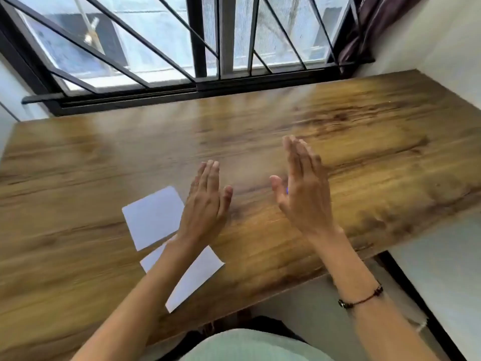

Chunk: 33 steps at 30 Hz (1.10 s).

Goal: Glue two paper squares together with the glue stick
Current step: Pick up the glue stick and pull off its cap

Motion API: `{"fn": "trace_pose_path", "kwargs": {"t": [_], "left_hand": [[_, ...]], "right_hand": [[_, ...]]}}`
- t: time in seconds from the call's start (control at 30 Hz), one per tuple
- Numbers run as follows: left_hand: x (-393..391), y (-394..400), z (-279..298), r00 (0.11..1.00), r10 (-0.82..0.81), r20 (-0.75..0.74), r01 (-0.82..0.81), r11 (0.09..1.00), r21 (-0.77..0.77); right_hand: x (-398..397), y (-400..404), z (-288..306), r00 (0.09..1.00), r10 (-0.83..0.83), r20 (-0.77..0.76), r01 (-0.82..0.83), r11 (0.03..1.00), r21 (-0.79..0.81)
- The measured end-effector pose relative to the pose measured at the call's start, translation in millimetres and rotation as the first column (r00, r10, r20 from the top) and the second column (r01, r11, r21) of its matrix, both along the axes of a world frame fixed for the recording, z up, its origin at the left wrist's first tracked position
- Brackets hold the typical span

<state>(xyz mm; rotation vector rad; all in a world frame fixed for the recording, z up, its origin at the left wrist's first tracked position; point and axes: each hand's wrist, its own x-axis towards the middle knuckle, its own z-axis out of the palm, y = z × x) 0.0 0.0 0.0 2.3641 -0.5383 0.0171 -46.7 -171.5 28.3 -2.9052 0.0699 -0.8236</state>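
Two white paper squares lie on the wooden table (338,142). The farther square (153,217) sits left of my left hand. The nearer square (197,277) lies by the table's front edge, and my left forearm crosses over it. My left hand (208,204) and my right hand (304,194) hover above the table, flat, fingers straight, palms facing each other, holding nothing. A tiny blue spot (287,190) shows at my right palm; I cannot tell what it is. No glue stick is visible.
A window with black metal bars (203,35) runs along the table's far edge. A white wall (442,48) stands on the right, with a dark curtain (364,29) in the corner. The table's front edge slants from lower left to upper right.
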Motion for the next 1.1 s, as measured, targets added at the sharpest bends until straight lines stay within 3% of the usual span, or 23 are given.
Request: {"fn": "trace_pose_path", "kwargs": {"t": [0.07,0.2,0.3,0.43,0.53,0.67,0.8,0.97,1.1], "left_hand": [[2.7,-11.1,0.0,0.999,-0.037,0.004,0.037,0.998,-0.060],[3.7,-33.0,-1.3,0.989,-0.145,0.004,0.144,0.980,-0.135],[5.8,-45.2,-0.5,0.983,-0.183,-0.009,0.179,0.969,-0.172],[5.4,-57.0,-2.7,0.962,-0.263,-0.071,0.254,0.960,-0.116],[9.1,-59.5,-5.9,0.954,-0.292,-0.071,0.284,0.953,-0.104],[15.1,-49.1,-0.8,0.991,-0.067,0.118,0.100,0.946,-0.309],[20.4,-30.8,3.6,0.978,0.078,0.193,-0.001,0.929,-0.370],[21.7,-17.4,0.1,0.984,0.108,0.143,-0.047,0.926,-0.374],[25.5,-9.2,1.1,0.988,0.103,0.113,-0.052,0.921,-0.385]], "right_hand": [[4.9,-12.6,9.6,0.997,-0.081,0.014,0.081,0.996,0.040],[18.5,-34.6,13.6,0.930,-0.123,-0.347,0.140,0.990,0.025],[20.0,-35.6,6.8,0.897,-0.090,-0.433,0.128,0.990,0.060],[22.2,-30.6,-0.6,0.920,-0.037,-0.389,0.096,0.986,0.134],[23.9,-14.5,4.6,0.954,0.085,-0.287,0.015,0.944,0.331],[34.7,9.4,19.4,0.970,0.183,-0.161,-0.084,0.869,0.487],[48.6,22.3,28.6,0.963,0.214,-0.162,-0.108,0.862,0.495],[59.4,38.9,22.4,0.949,0.271,-0.159,-0.187,0.895,0.406],[63.8,42.6,20.1,0.916,0.384,-0.117,-0.298,0.847,0.440]]}}
